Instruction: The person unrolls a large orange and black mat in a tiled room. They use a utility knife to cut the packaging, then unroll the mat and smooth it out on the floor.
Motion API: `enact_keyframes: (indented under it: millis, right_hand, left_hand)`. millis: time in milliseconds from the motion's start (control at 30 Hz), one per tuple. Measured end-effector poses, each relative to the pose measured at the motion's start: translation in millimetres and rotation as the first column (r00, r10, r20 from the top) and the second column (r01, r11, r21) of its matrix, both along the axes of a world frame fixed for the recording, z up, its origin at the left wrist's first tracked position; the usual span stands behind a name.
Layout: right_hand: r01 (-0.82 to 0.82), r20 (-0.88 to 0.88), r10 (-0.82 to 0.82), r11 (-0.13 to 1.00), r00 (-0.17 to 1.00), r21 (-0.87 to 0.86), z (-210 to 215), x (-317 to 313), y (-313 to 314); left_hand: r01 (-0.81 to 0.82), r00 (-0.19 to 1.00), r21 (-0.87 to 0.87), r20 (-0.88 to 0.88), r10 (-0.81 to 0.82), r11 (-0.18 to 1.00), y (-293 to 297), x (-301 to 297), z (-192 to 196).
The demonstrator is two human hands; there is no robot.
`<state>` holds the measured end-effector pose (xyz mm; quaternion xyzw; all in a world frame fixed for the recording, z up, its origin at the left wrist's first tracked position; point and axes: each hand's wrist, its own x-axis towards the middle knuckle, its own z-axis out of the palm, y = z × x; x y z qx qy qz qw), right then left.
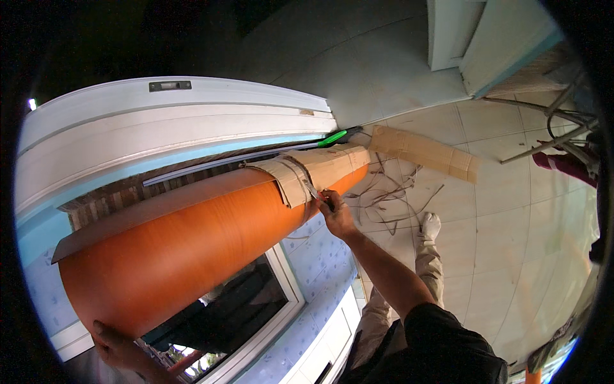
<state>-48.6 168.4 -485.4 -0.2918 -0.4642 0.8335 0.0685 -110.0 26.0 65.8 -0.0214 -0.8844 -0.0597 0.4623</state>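
A big orange wood-grain roll (185, 246) of sheet material slants from lower left to upper middle. Brown cardboard (332, 161) is wrapped over its far end, with a dark strap around it. My right hand (335, 212) is closed around a small knife (312, 189), whose pale blade lies against the cardboard beside the strap. At the near end, my left hand (116, 347) rests against the lower side of the roll, thumb apart from the fingers; part of the fingers is hard to see.
Loose straps (391, 198) lie tangled on the tiled floor beside a flat cardboard piece (425, 153). My foot (431, 226) is close to them. A white door panel (173, 112) and a green-handled tool (332, 138) lie beyond the roll. Metal legs (543, 142) stand at right.
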Motion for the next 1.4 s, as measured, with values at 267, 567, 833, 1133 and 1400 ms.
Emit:
enact_keyframes:
  millis: [267,567,833,1133,1400]
  right_hand:
    - [-0.059,-0.124,0.032,0.973,0.992,-0.225,1.7,-6.3,1.3]
    - [-0.202,-0.499,0.122,0.973,0.858,-0.109,67.5,26.8,5.1]
    - [-0.153,0.404,0.066,0.970,0.913,0.188,-2.0,24.8,14.1]
    - [0.100,0.337,-0.178,0.967,0.925,0.236,6.1,-22.7,-14.4]
    - [-0.065,0.534,-0.127,0.943,0.836,0.327,36.6,-13.1,-13.5]
  left_hand:
    - [-0.131,0.990,-0.098,-0.070,0.124,0.987,-7.3,1.0,10.0]
    - [-0.144,0.989,-0.109,-0.037,0.141,0.984,2.6,-6.3,0.7]
    - [-0.150,0.988,-0.123,0.028,0.154,0.981,34.0,-16.0,0.1]
    - [-0.176,0.984,-0.032,-0.015,0.175,0.984,26.8,-23.6,-2.5]
    - [-0.120,0.990,-0.064,-0.083,0.114,0.991,32.9,-22.1,-11.5]
